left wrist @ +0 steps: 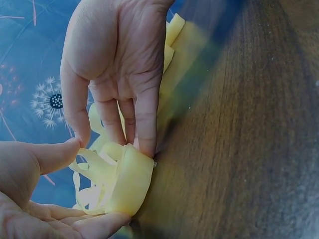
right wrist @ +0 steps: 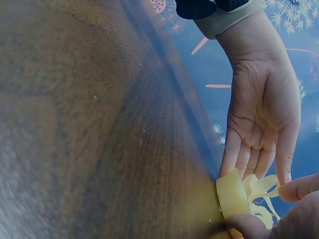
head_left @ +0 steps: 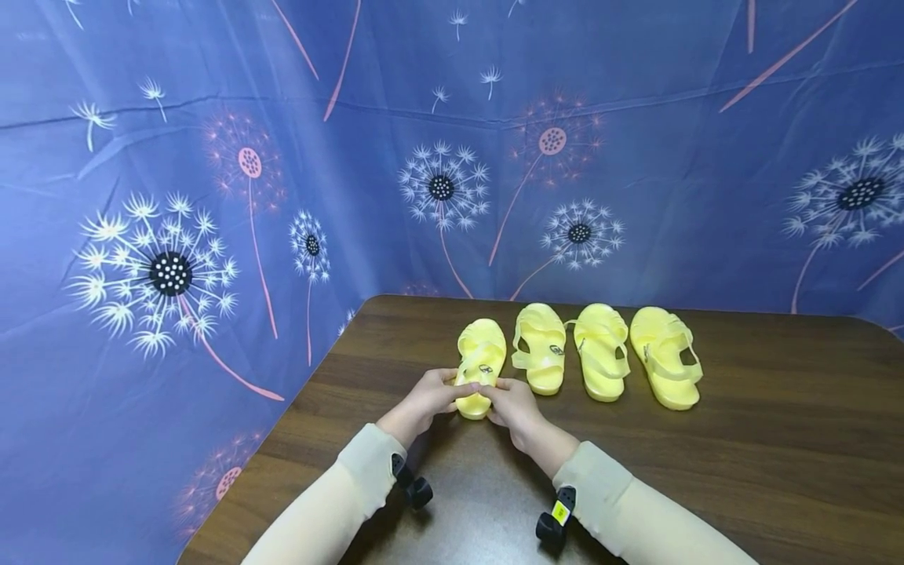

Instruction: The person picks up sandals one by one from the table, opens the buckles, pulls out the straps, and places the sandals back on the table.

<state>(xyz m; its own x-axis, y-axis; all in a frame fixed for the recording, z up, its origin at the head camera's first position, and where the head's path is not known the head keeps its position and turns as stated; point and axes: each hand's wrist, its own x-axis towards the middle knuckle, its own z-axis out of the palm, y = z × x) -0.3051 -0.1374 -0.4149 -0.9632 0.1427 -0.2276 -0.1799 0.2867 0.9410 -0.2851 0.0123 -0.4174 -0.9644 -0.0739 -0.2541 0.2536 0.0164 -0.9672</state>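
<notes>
The leftmost yellow sandal [head_left: 486,344] lies on the table, toe pointing away and heel toward me. My left hand [head_left: 432,396] holds its heel end from the left, while my right hand [head_left: 514,406] grips the same end from the right. Both thumbs meet above the heel strap, and the other fingers lie along the sides. In the left wrist view, the rounded sandal heel [left wrist: 130,181] shows between the two hands. The right wrist view has the heel [right wrist: 233,196] too, partly covered by fingers. A dark oval mark sits on the insole.
To the right stand a second yellow sandal [head_left: 545,345], a third [head_left: 600,353] and a fourth [head_left: 667,357], roughly in a row. They are on a brown wooden table [head_left: 777,439]. A blue dandelion-print cloth [head_left: 671,196] hangs behind and at the left.
</notes>
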